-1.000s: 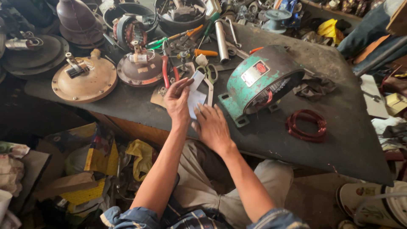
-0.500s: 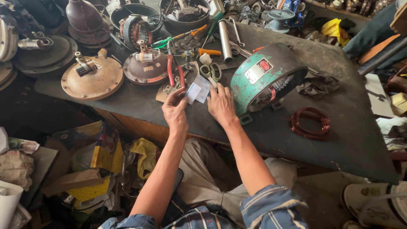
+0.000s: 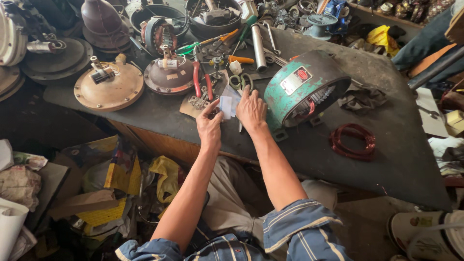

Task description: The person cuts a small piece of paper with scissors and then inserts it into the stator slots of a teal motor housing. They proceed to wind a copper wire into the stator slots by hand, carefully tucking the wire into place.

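At the table's (image 3: 159, 113) near edge, I see both hands on a small white sheet of paper (image 3: 226, 106): left hand (image 3: 210, 126) fingers pinched shut on its left edge, right hand (image 3: 251, 110) laid over its right side, fingers loosely spread, grip unclear. Green motor housing (image 3: 302, 92) just right; red-handled pliers (image 3: 202, 83) and scissors (image 3: 240, 81) just beyond; copper wire coil (image 3: 353, 141) farther right

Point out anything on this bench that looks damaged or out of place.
The green motor housing has chipped, worn paint and lies open-ended on its side, windings showing. A loose copper wire coil lies apart beside it. The white paper piece in both hands looks intact.
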`<state>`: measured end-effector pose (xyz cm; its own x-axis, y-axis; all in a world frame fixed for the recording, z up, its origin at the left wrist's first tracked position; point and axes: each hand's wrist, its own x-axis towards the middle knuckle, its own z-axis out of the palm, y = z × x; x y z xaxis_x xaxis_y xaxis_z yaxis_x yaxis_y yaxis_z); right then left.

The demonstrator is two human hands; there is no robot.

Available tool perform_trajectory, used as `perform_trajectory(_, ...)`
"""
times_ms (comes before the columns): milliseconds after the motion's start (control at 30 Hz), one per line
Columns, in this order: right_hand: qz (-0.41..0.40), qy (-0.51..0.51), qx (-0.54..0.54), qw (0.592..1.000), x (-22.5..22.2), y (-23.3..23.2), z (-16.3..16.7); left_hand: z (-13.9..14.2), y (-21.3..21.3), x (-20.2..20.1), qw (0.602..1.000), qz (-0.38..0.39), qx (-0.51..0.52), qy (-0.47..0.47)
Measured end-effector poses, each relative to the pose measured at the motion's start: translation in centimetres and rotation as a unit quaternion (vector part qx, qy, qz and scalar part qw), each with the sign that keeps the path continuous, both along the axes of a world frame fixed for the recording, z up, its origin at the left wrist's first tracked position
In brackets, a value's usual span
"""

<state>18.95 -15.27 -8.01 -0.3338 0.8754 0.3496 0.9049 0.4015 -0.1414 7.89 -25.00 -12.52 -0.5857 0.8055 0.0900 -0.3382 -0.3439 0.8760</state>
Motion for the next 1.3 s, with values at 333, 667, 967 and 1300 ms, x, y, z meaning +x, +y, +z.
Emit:
perform_trajectory(333,0.077,0.146,0.069,0.984,1.3,-0.2,-0.2,0.2,-0.6,-1.0,0.996,-0.070,0.044,0.010)
perform_trajectory(667,0.211,0.631,-0.229,0.710,7.2,-9.7,1.8,1.2,-0.5,-1.2,0.988,-0.146,0.008,0.050)
perform_trajectory(967,0.218,0.598,-0.090,0.766,8.7,-12.4,5.5,2.8,0.3,-0.5,0.973,-0.184,-0.012,0.136)
perform_trajectory(1300,0.124,0.718,-0.131,0.672,10.4,-15.4,0.0,3.2,0.0,-0.4,0.962,-0.176,-0.028,0.209)
